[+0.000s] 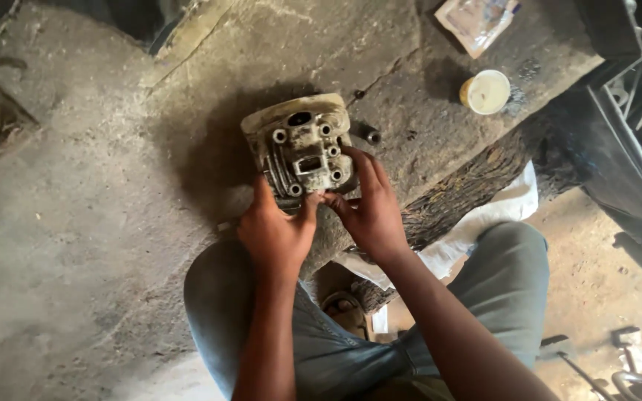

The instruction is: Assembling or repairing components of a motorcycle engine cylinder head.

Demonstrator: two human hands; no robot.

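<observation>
Engine cylinder (302, 148): grimy, finned metal, bolt holes up, resting on stone slab (76, 223) before the knees. Left hand (275, 232) grasping its near lower edge; right hand (371, 208) grasping its right side, fingertips nearly meeting. Small dark nut (372, 137) just beside it. Yellow-sided cup (485, 91) and plastic packet (477, 21) well apart, upper right.

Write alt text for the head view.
Both hands, left hand and right hand, grip a grimy finned metal engine part on a rough concrete slab. A small lidded cup and a plastic packet lie beyond.
</observation>
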